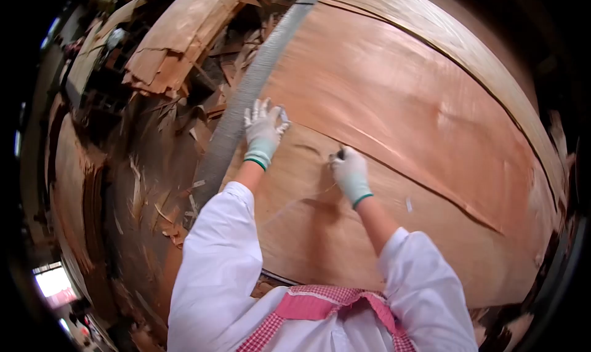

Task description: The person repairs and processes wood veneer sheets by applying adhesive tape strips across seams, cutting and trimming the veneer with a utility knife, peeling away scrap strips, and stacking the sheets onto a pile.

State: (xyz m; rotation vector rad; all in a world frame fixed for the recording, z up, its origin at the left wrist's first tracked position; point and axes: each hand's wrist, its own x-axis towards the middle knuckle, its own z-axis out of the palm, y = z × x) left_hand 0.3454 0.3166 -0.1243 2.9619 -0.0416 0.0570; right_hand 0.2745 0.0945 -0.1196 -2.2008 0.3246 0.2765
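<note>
My left hand (263,129), in a white glove with a green cuff, lies with its fingers spread at the left end of the seam between two wood sheets. Above the seam is a reddish veneer sheet (394,100); below it is a paler sheet (388,229). My right hand (351,172), gloved the same way, is closed around a small dark tool (341,151) just below the seam. The tool is mostly hidden by the fingers. A thin light thread or line runs across the pale sheet near my right hand.
A grey strip (246,93) runs along the left edge of the sheets. Stacked veneer (178,32) stands at the upper left, with another stack (71,186) at the far left. Scraps (169,223) litter the floor. A pale curved sheet (455,32) borders the far side.
</note>
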